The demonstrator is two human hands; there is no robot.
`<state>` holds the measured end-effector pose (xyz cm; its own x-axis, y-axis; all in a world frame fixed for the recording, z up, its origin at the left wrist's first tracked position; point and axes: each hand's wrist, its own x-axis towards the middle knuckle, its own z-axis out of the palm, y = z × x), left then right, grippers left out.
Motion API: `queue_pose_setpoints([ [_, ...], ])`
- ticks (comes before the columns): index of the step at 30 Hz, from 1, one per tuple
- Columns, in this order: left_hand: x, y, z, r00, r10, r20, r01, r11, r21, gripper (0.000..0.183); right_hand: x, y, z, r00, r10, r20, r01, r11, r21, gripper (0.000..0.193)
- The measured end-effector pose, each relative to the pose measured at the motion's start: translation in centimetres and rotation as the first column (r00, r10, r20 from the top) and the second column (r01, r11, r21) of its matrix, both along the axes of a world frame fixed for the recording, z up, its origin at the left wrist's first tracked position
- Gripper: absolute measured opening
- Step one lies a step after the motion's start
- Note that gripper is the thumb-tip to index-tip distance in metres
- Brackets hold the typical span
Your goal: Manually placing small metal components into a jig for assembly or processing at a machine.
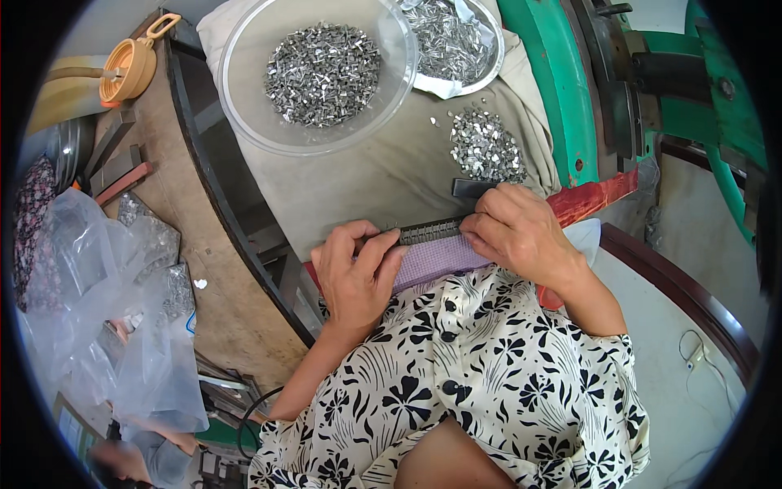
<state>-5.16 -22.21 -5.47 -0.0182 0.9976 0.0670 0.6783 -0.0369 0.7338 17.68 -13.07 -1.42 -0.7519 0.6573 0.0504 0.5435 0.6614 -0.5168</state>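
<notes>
A dark metal bar [432, 231] with a row of narrow slots and thin metal pieces along it lies across my lap, over a lavender checked cloth [440, 261]. My left hand [357, 273] grips its left end between thumb and fingers. At the other end, my right hand [521, 235] is closed with its fingertips pressed on the bar; whether a small piece is also between them is hidden. Just beyond the right knuckles sits a short black block [472, 188]. Small shiny metal pieces [487, 147] form a loose heap behind it.
A clear plastic bowl [236, 122] of small metal pieces stands ahead, beside a white bowl [491, 69] of thin ones. Green machinery [542, 73] rises at right. On the left are a wooden table [220, 293], plastic bags [155, 342] and an orange lidded container [130, 69].
</notes>
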Motion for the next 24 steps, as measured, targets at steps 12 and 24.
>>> queue_pose_setpoints([
  [12, 0.0, 0.0, -0.06, 1.0, 0.006, 0.018, -0.006, 1.0, -0.003, 0.03, -0.39, 0.2, 0.98, 0.995, 0.016, 0.095, -0.014, 1.0, -0.019, 0.021],
  [24, 0.03, -0.01, -0.07, 1.0, 0.005, 0.018, -0.005, 1.0, 0.001, 0.029, -0.25, -0.54, 0.76, 0.994, 0.006, 0.109, -0.011, 0.999, 0.044, 0.023],
])
